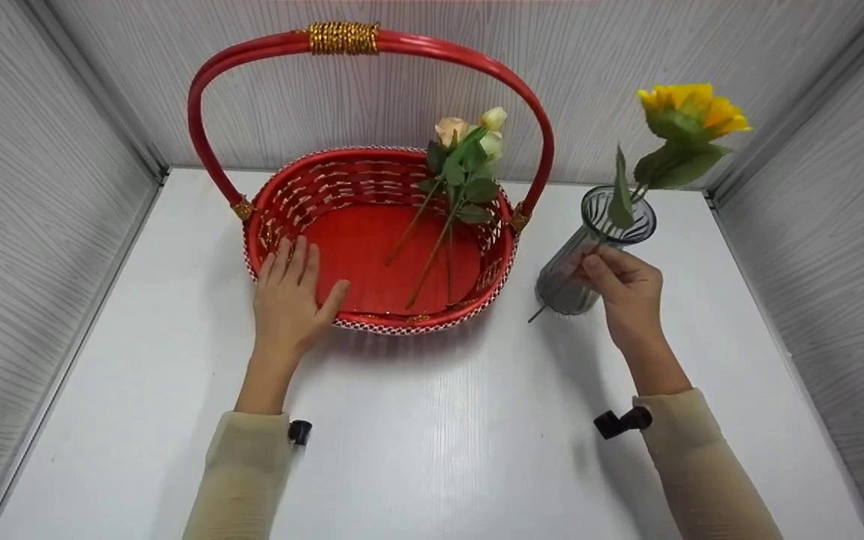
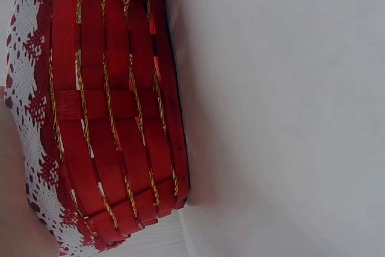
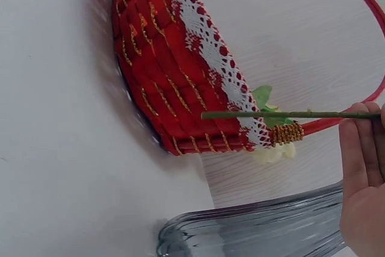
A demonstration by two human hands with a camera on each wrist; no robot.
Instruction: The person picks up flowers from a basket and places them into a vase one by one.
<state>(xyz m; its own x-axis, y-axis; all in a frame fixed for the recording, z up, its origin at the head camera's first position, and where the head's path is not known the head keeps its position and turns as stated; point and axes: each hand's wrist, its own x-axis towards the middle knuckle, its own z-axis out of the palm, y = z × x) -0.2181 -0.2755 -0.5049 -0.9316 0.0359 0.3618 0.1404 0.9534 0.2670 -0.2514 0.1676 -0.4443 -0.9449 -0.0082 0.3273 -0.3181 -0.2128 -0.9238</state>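
Note:
A yellow artificial flower (image 1: 691,112) with green leaves is in my right hand (image 1: 631,292), thumb and fingers pinching its stem. The flower head points up and away. Its bare stem end (image 3: 240,114) sticks out below the hand, outside the ribbed grey glass vase (image 1: 580,296), which stands upright just behind. My left hand (image 1: 289,300) rests over the left front rim of a red woven basket (image 1: 357,251), fingers straight and spread. Inside the basket's right side lean several flowers, a peach rose (image 1: 450,130) and a white bud (image 1: 493,118) among them.
The basket's tall red handle (image 1: 544,127) arches above it, wrapped in gold cord at the top. White lace trim (image 2: 30,76) runs around the rim. Pale wood-grain panels (image 1: 844,150) enclose the white table (image 1: 432,450) at the back and sides.

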